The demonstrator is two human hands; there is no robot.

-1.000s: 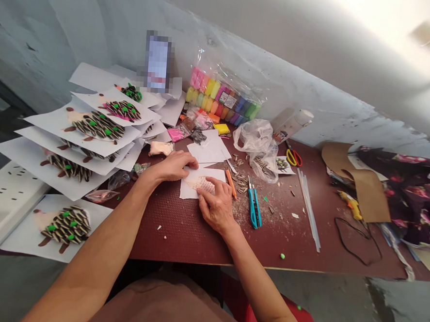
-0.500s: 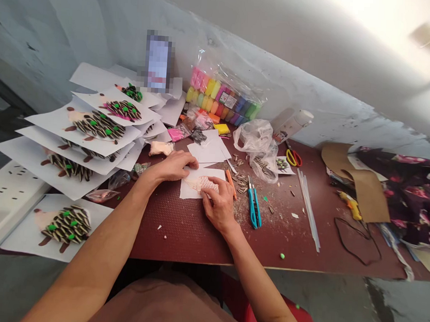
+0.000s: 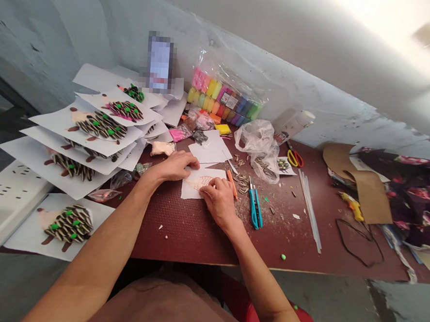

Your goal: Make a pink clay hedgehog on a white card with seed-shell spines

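Observation:
A small white sheet [image 3: 188, 190] with a pale orange shape and reddish pattern lies on the dark red table. My left hand [image 3: 177, 166] rests on its upper left edge, fingers bent together; whatever is beneath them is hidden. Over the right part of the drawing is my right hand [image 3: 219, 200], with fingertips pinched at the pattern; anything between them is too small to make out. An orange pen-like tool [image 3: 231, 184] lies just right of the sheet, beside striped seeds [image 3: 243, 184] and a teal cutter [image 3: 255, 205]. Blank papers [image 3: 210, 148] are behind.
Sheets with seed-covered hedgehogs [image 3: 103, 130] are stacked at the left. Behind stand a phone-like blurred object [image 3: 160, 63] and a bag of coloured clay [image 3: 222, 100]. Rightward are scissors [image 3: 294, 157], clear sticks [image 3: 309, 210] and a yellow glue gun [image 3: 351, 205].
My right hand's fingers have drawn closer together and lie slightly lower on the drawing. My left hand stays in place on the sheet. The view has shifted slightly.

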